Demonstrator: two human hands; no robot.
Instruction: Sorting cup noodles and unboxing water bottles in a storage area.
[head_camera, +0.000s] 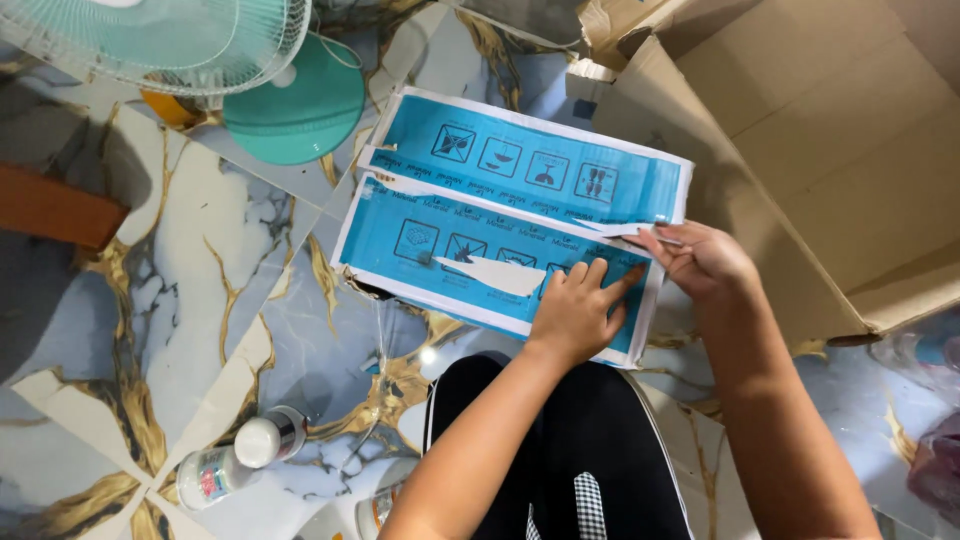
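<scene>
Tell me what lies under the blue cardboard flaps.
Marble-patterned floor tile shows around the blue flaps, pressed by the left hand. What lies directly beneath them is covered.

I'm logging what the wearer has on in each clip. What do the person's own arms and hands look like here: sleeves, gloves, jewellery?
Both forearms are bare up to the picture's bottom edge, with no sleeves in view. The left hand and the right hand wear no gloves, and no rings, watch or bracelets show. The fingernails look short and unpainted. The only clothing visible is dark trousers with a white side stripe.

Both hands (640, 285) on blue carton flaps (510, 215)
</scene>
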